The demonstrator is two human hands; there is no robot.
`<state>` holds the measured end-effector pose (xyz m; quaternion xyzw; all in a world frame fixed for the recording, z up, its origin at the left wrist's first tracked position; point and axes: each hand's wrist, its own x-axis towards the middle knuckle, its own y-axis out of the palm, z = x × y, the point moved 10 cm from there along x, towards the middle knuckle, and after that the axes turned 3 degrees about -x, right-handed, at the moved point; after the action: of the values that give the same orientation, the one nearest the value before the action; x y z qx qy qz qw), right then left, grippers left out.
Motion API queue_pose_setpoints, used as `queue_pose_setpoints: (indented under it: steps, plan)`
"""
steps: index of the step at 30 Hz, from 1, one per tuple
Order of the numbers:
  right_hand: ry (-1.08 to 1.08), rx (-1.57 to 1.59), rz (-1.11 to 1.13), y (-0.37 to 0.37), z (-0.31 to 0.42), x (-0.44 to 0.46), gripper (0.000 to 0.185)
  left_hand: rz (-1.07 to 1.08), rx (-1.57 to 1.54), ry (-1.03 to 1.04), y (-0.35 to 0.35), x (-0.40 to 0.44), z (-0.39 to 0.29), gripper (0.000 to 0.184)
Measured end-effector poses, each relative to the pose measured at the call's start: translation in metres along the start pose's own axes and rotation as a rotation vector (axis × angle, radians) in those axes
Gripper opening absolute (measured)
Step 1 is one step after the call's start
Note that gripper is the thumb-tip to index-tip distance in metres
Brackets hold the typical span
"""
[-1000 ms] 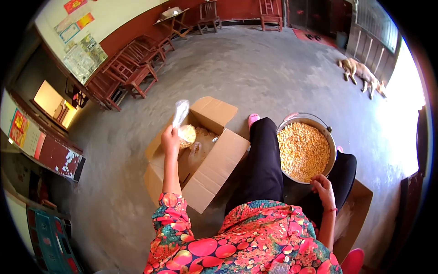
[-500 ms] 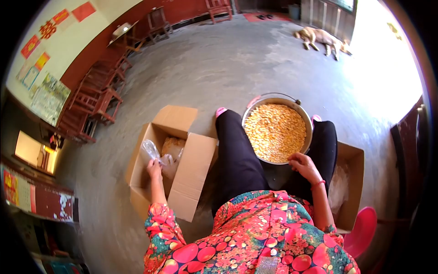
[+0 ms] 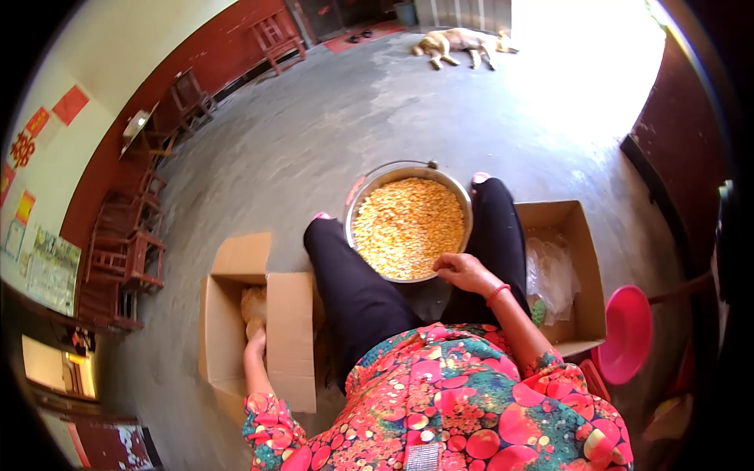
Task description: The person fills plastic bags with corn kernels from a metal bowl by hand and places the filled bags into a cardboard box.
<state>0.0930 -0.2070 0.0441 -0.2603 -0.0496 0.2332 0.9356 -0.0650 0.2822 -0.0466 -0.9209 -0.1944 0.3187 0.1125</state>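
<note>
My left hand [image 3: 257,342] is inside the open cardboard box [image 3: 290,345] on the left. Its fingers are closed at the lower end of a clear plastic bag [image 3: 254,302] with yellowish contents; the fingertips are partly hidden. Between my legs stands a metal bucket [image 3: 468,206] with a wire handle, filled nearly to the rim with yellow corn kernels [image 3: 408,224]. Over its near right rim is my right hand [image 3: 465,272], thumb and fingers pinched together. Whatever may be between those fingers is too small to make out.
A second cardboard box [image 3: 591,259] at my right holds crumpled clear plastic [image 3: 552,279]. Beside it is a pink plastic basin [image 3: 628,334]. A dog [image 3: 463,43] lies on the floor near the bright doorway. Wooden chairs [image 3: 129,259] line the left wall.
My view has turned right, so everything sits further left. My left hand has gone lower into the box, and the raised clear plastic no longer shows. My right hand stays at the bucket rim.
</note>
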Motion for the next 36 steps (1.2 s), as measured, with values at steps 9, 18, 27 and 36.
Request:
queue_pose_setpoints:
  steps: [9, 18, 27, 36]
  plan:
    - [-0.106, 0.220, -0.104, -0.023, 0.018, -0.011, 0.011, 0.008, 0.537, 0.279, -0.027, 0.043, -0.034, 0.022]
    - [-0.009, 0.696, -0.600, -0.118, -0.025, -0.053, 0.011, -0.108, 0.159, 0.925, 0.108, -0.070, -0.264, 0.020]
    - [0.278, -0.302, -1.074, -0.117, -0.158, -0.137, 0.023, 0.373, 0.259, 1.015, 0.374, -0.077, -0.229, 0.022]
    - [0.833, -0.050, -0.552, -0.015, -0.282, -0.201, 0.042, 0.519, 0.368, 0.772, 0.406, -0.054, -0.148, 0.016]
